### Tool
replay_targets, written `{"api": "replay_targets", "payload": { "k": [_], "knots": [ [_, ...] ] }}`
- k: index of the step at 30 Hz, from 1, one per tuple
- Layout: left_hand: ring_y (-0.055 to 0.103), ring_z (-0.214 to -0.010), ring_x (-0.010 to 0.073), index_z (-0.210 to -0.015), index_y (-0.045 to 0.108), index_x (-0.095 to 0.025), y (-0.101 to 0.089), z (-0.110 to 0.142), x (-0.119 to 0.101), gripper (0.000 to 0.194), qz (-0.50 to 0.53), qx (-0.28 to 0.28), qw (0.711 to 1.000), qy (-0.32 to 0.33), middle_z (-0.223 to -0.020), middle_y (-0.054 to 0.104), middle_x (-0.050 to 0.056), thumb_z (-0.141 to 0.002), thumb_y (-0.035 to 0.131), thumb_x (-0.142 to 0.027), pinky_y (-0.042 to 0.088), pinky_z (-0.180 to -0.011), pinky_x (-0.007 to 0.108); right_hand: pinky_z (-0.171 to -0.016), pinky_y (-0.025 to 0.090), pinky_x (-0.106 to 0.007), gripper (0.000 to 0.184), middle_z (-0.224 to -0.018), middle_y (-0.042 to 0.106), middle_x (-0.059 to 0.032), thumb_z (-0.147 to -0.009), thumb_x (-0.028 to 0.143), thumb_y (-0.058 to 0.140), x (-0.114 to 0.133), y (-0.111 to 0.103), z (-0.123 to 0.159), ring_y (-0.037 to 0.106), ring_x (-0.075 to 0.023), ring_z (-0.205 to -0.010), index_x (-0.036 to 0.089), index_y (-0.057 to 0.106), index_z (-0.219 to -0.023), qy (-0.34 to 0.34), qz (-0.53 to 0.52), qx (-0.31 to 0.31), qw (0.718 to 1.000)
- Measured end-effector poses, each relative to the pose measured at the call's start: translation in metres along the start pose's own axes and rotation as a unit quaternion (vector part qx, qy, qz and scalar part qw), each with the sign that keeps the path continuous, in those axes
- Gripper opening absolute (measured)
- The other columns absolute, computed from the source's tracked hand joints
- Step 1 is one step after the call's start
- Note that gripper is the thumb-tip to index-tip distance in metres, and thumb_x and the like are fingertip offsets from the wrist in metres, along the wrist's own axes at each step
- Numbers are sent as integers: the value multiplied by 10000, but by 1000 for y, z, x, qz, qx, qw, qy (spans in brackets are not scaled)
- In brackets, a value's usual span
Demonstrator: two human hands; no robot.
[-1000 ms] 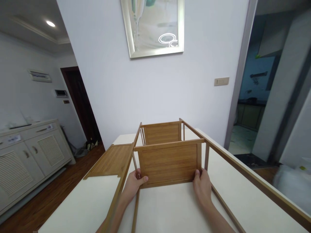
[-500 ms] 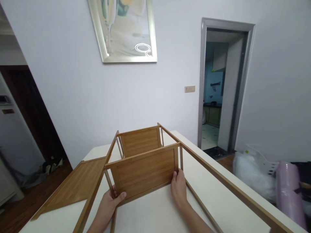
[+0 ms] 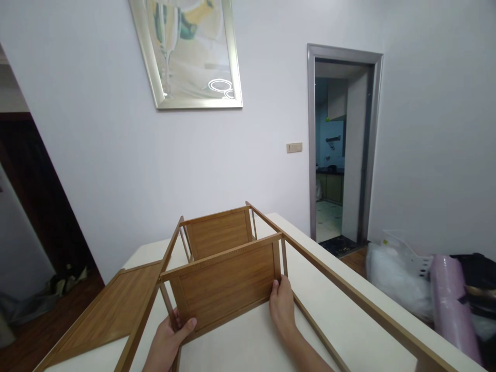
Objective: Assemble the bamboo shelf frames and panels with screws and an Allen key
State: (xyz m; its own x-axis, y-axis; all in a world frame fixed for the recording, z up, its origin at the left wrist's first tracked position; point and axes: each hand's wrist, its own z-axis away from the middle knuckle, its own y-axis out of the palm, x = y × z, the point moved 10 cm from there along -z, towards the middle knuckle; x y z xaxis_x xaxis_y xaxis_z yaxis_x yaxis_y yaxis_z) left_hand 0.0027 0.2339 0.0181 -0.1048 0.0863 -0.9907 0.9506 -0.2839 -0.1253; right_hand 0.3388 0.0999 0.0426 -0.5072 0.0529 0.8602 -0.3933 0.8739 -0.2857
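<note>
A wooden shelf frame (image 3: 333, 274) lies on its side on the white table, its long rails running away from me. Across it stands a brown shelf panel (image 3: 228, 281), with a second panel (image 3: 219, 232) farther back. My left hand (image 3: 169, 338) grips the near panel's lower left corner, thumb on its face and fingers behind, partly hidden. At the lower right edge, my right hand (image 3: 282, 310) holds the same panel, its thumb on the near face. A loose wooden panel (image 3: 101, 315) lies flat on the table, left of the frame.
The white table (image 3: 325, 305) reaches to the wall, where a framed picture (image 3: 199, 101) hangs. On the floor at right are a bag of clear plastic (image 3: 395, 279) and a pink roll (image 3: 451, 305). A doorway (image 3: 341, 155) stands beyond the table.
The view has turned slightly to the right, so the scene has shifted left and a little down. Both hands keep the same hold on the shelf panel.
</note>
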Motion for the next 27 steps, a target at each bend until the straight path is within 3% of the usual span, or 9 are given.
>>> {"api": "replay_targets", "payload": {
  "k": [4, 8, 15, 19, 23, 25, 27],
  "knots": [
    [655, -1031, 290, -1021, 646, -161, 3, 0, -4, 477, 30, 7, 999, 16, -1066, 724, 89, -658, 754, -449, 494, -954, 405, -818, 452, -405, 325, -937, 624, -131, -876, 387, 305, -3, -1, 0, 590, -282, -892, 177, 530, -982, -6, 5, 8, 1000],
    [671, -955, 299, -955, 653, -146, 7, 3, -11, 458, 61, 3, 998, 36, -1003, 732, 107, -630, 775, -444, 513, -897, 429, -815, 449, -421, 334, -964, 621, -142, -869, 406, 322, -5, 2, 0, 584, -297, -925, 172, 530, -984, -6, 5, 35, 999],
    [669, -943, 290, -1007, 633, -141, 8, 4, -21, 553, 96, -5, 994, 58, -962, 725, 111, -588, 801, -461, 505, -879, 412, -702, 479, -420, 367, -854, 621, -104, -866, 412, 351, -5, 8, -4, 594, -267, -720, 150, 515, -1063, -9, -10, 82, 997],
    [662, -961, 286, -1010, 623, -136, 5, 5, -19, 562, 85, -16, 995, 53, -955, 722, 109, -589, 801, -462, 503, -871, 399, -793, 471, -464, 423, -962, 607, -149, -837, 384, 403, 4, 7, -2, 581, -303, -862, 119, 505, -1151, -20, 4, 72, 997],
    [661, -956, 271, -1020, 619, -137, 6, 5, -17, 542, 84, -6, 995, 54, -979, 719, 104, -610, 789, -448, 497, -886, 393, -856, 475, -457, 584, -1248, 472, -205, -818, 370, 444, 23, -6, 32, 551, -294, -991, 98, 381, -1331, -49, 16, 56, 997],
    [666, -949, 270, -1031, 620, -143, 6, 5, -14, 549, 85, -3, 995, 46, -975, 723, 96, -610, 786, -453, 499, -884, 393, -786, 519, -424, 588, -1396, 360, -177, -862, 374, 423, 35, -12, 60, 585, -250, -940, 185, 311, -1407, -100, 3, 104, 990],
    [669, -947, 270, -1029, 626, -147, 5, 4, -12, 544, 79, -3, 996, 40, -976, 726, 93, -612, 784, -458, 499, -885, 393, -752, 539, -403, 545, -1400, 403, -118, -864, 394, 478, 40, -26, 81, 601, -249, -963, 281, 375, -1386, -147, 21, 151, 977]
  ]
}}
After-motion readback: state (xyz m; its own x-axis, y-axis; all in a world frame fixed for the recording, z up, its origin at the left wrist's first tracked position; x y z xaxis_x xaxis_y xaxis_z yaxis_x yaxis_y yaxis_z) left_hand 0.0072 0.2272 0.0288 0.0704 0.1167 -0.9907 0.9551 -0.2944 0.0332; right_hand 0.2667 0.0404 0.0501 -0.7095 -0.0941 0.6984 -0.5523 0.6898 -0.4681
